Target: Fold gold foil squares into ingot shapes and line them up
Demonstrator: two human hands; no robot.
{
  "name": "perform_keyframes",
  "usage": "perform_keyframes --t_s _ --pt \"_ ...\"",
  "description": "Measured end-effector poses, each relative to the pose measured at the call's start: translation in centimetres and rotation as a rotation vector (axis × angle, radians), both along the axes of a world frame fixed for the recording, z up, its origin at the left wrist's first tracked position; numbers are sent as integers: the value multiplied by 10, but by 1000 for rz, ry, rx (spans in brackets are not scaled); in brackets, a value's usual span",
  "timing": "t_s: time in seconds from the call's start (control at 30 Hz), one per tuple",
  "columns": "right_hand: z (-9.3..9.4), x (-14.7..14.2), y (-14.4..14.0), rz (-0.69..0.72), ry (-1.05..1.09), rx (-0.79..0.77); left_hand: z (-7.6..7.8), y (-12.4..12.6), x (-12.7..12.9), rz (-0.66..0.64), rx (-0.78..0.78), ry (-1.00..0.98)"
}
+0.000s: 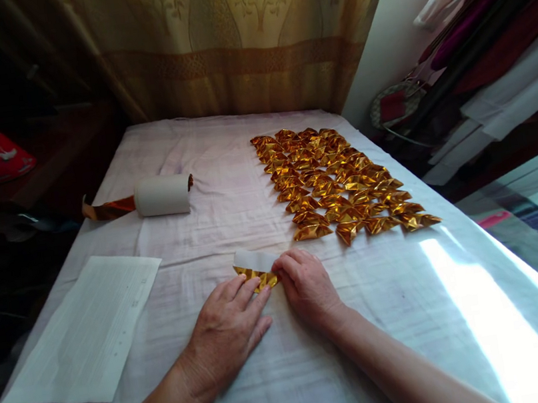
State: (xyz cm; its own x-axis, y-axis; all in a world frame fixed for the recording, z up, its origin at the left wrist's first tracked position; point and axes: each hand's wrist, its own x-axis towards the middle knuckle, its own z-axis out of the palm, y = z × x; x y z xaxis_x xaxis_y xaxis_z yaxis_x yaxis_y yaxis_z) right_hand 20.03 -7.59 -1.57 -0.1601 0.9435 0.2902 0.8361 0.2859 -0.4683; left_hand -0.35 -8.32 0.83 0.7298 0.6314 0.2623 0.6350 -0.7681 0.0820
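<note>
A small sheet of gold foil paper (263,279) lies on the cloth in front of me, partly folded, with its white backing up on the far side. My left hand (229,325) lies flat over its left part, fingers stretched out and pressing on the gold strip. At its right end my right hand (311,282) pinches the corner between curled fingers. Several folded gold foil ingots (341,177) stand in close rows beyond my right hand. What is under my left fingers is hidden.
On the left, a white paper roll (163,196) stands with gold foil strips (111,210) poking out. A printed sheet (86,333) lies nearer. The table's cloth (220,148) reaches back to a curtain (235,45). Clothes (504,52) hang at the right.
</note>
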Motion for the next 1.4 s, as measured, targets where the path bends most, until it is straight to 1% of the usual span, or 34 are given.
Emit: perform_keyframes --t_s 0.1,0.2,0.27,0.37,0.47,0.6,0.67,0.8,0.87,1.03,1.17,1.4 --pt "3 3 -4 39 -11 84 -2 0 0 -10 0 -18" --pt "9 5 -14 124 -83 158 -2 0 0 -10 0 -47" --pt "12 4 -20 164 -142 147 -3 0 0 -6 9 -62" --pt "13 0 -25 164 -188 105 -5 0 1 -4 20 -83" --pt "14 -2 -24 153 -177 74 -7 0 0 -14 8 -128" --pt "17 -1 -21 171 -157 36 -8 6 -8 -70 -27 -249" --pt "19 0 -21 179 -151 15 -9 11 -14 -58 -21 -289" --pt "21 1 -20 172 -138 0 -11 22 -24 39 11 -253" --pt "21 2 -19 171 -121 5 -12 24 -26 61 13 -228" --pt "18 5 -16 183 -74 -1 -8 25 -24 54 -47 -217" --pt "17 8 -14 229 -85 -1 -4 24 -22 44 -77 -214" --pt "16 10 -14 255 -87 42 -5 21 -21 35 -58 -201"
